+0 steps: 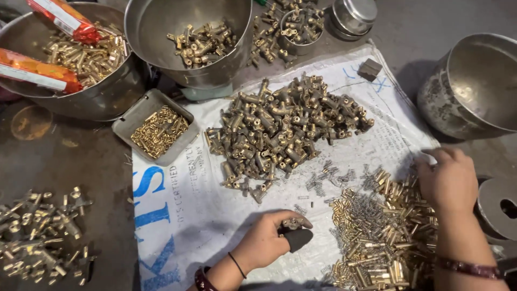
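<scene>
Left hand (264, 242) at six o'clock, fingers closed on a small brass fitting (291, 222) pressed against a dark block (298, 238). Right hand (449, 180) at four o'clock, fingers curled down into brass pins and springs (377, 237); what it grips is hidden. White printed sack (177, 215), blue lettering, underlies the central fittings heap (280, 129). Two orange packets (37, 70) at ten o'clock lie in a steel bowl (97, 99), cut off by the edge.

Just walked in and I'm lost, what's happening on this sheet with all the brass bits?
A person sits over a white sheet strewn with brass parts. The left hand grips a dark block with a small brass fitting on it. The right hand reaches into a pile of brass pins and springs. A bigger fitting heap lies beyond.
</scene>
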